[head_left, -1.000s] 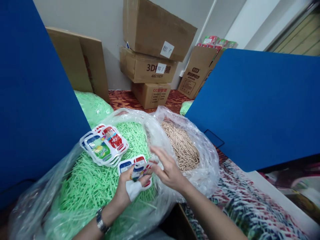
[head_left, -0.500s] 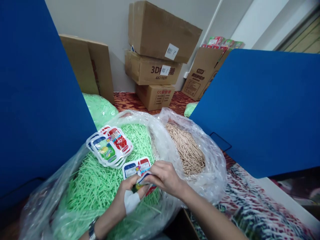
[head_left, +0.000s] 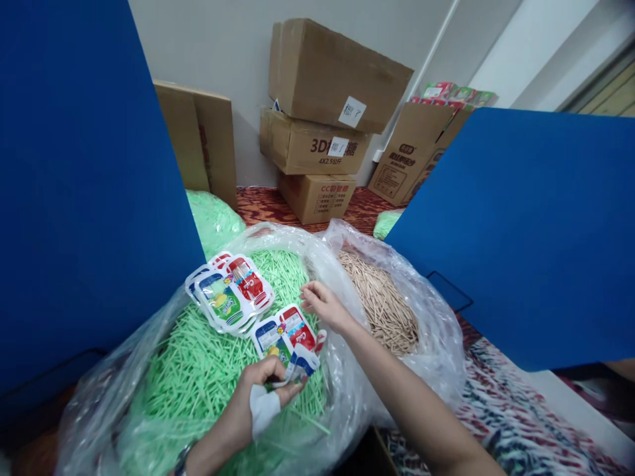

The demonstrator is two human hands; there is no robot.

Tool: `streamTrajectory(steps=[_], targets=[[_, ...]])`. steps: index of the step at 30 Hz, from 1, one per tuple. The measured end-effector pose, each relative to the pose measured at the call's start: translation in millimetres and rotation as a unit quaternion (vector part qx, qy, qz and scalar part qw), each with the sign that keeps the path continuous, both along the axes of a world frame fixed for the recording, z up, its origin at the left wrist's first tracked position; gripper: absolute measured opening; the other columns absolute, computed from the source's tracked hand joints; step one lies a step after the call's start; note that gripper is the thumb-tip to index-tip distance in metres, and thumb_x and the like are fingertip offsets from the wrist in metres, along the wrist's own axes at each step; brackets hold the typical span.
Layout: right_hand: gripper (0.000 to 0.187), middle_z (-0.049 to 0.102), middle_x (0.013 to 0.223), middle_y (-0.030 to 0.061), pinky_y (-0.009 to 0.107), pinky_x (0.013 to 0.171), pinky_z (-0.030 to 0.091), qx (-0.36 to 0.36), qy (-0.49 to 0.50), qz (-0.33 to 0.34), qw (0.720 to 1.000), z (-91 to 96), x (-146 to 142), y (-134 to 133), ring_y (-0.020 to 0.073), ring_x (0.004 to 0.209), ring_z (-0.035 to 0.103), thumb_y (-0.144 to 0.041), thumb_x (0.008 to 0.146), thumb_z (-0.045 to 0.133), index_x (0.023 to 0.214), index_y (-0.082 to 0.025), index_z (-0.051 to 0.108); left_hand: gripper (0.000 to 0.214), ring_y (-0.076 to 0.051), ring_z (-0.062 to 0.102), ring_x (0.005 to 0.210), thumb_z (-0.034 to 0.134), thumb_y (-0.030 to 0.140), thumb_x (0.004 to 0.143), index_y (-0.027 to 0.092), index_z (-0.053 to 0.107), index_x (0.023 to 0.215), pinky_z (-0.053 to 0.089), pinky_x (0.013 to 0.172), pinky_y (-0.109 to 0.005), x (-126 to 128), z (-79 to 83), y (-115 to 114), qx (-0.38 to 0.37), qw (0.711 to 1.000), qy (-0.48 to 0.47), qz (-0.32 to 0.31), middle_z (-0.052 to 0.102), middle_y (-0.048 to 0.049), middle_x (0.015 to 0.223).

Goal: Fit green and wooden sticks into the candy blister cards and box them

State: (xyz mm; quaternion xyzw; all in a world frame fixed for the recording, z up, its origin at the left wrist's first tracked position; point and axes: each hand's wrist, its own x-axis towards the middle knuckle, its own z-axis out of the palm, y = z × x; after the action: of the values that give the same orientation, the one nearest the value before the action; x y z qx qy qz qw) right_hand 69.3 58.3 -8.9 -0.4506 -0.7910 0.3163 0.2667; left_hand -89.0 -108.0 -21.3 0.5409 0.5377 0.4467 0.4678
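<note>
My left hand (head_left: 265, 390), with white tape around the base of the thumb, pinches a printed twin packet (head_left: 301, 362) whose near edge curls up. Under and beyond it lies another packet (head_left: 299, 327) with a red Cola half and a blue-green half. My right hand (head_left: 322, 305) hovers just past these, over the right side of the green sticks (head_left: 198, 363); its fingers are loosely extended with nothing visible in them. A pile of similar packets (head_left: 223, 297), marked Sprite and Cola, rests on the sticks to the left.
A clear plastic bag (head_left: 143, 357) surrounds the green sticks. Beside it, a second bag (head_left: 436, 330) holds brown sticks (head_left: 381, 304). Blue panels (head_left: 526, 231) flank both sides. Stacked cartons (head_left: 317, 145) stand against the wall behind.
My right hand has let go of the packet and moved up and away from my left hand. My left hand keeps hold of it. The view has shifted slightly.
</note>
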Motion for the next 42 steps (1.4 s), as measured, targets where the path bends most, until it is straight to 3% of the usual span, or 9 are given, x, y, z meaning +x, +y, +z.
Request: streamTrajectory(steps=[3,7,13,19,26,32,39,42], targets=[[0.017,0.060,0.071,0.0003,0.025,0.063,0.042,0.027,-0.067,-0.027,0.997,-20.4,8,13,0.0139,0.065,0.055,-0.024,0.086,0.042,0.084,-0.017,0.057,0.029,-0.011,0.033,0.055,0.064,0.030,0.069,0.019,0.040,0.056,0.029,0.053,-0.023,-1,1.9,-1,-0.012,1.000,-0.015,0.003,0.039,0.0040,0.057],[0.014,0.056,0.072,0.0017,0.027,0.071,0.040,0.046,-0.127,-0.020,0.991,-24.5,19,11,0.0161,0.074,0.053,-0.024,0.082,0.048,0.073,-0.018,0.056,0.033,-0.011,0.032,0.054,0.064,0.032,0.070,0.019,0.038,0.056,0.028,0.052,-0.022,-3,-4.5,2,-0.016,1.000,-0.026,0.006,0.037,0.0046,0.056],[0.024,0.057,0.093,0.0103,0.031,0.072,0.041,0.052,-0.216,-0.054,0.974,-28.1,8,3,0.0197,0.078,0.054,-0.037,0.078,0.059,0.090,-0.017,0.061,0.031,-0.010,0.030,0.053,0.063,0.033,0.072,0.019,0.038,0.057,0.026,0.050,-0.022,-1,-3.5,3,-0.031,0.998,-0.031,-0.037,0.037,0.0048,0.056],[0.034,0.057,0.105,0.0134,0.032,0.077,0.041,0.064,-0.347,-0.054,0.934,-25.4,-1,-3,0.0244,0.094,0.055,-0.044,0.085,0.050,0.104,-0.018,0.060,0.035,-0.010,0.030,0.052,0.064,0.035,0.069,0.020,0.036,0.057,0.025,0.048,-0.021,-1,-1.9,3,-0.048,0.998,-0.030,-0.030,0.036,0.0053,0.056],[0.035,0.056,0.111,0.0156,0.035,0.083,0.040,0.066,-0.361,-0.043,0.929,-23.2,-5,-5,0.0283,0.104,0.051,-0.042,0.085,0.048,0.104,-0.016,0.061,0.032,-0.010,0.029,0.053,0.063,0.034,0.072,0.019,0.038,0.059,0.026,0.050,-0.022,1,-15.5,4,-0.024,0.999,-0.030,-0.037,0.036,0.0053,0.057],[0.030,0.057,0.112,0.0184,0.041,0.086,0.040,0.066,-0.341,-0.058,0.936,-31.5,-14,-8,0.0317,0.108,0.048,-0.035,0.086,0.048,0.101,-0.014,0.062,0.034,-0.010,0.029,0.053,0.063,0.037,0.072,0.019,0.037,0.059,0.025,0.050,-0.022,0,-14.4,4,-0.034,0.998,-0.042,-0.036,0.035,0.0053,0.057],[0.027,0.061,0.105,0.0186,0.040,0.085,0.041,0.050,-0.226,-0.086,0.969,-32.4,-6,-4,0.0288,0.100,0.055,-0.030,0.092,0.037,0.095,-0.013,0.058,0.034,-0.009,0.029,0.053,0.064,0.036,0.073,0.019,0.038,0.060,0.024,0.050,-0.023,-1,-10.1,3,-0.028,0.998,-0.044,-0.035,0.036,0.0052,0.057],[0.027,0.066,0.094,0.0116,0.034,0.077,0.044,0.028,-0.138,-0.082,0.987,-23.8,0,0,0.0217,0.085,0.061,-0.031,0.095,0.031,0.093,-0.017,0.054,0.033,-0.010,0.030,0.055,0.063,0.037,0.074,0.019,0.038,0.061,0.025,0.051,-0.023,-1,-10.8,2,-0.030,0.998,-0.045,-0.034,0.036,0.0047,0.058]])
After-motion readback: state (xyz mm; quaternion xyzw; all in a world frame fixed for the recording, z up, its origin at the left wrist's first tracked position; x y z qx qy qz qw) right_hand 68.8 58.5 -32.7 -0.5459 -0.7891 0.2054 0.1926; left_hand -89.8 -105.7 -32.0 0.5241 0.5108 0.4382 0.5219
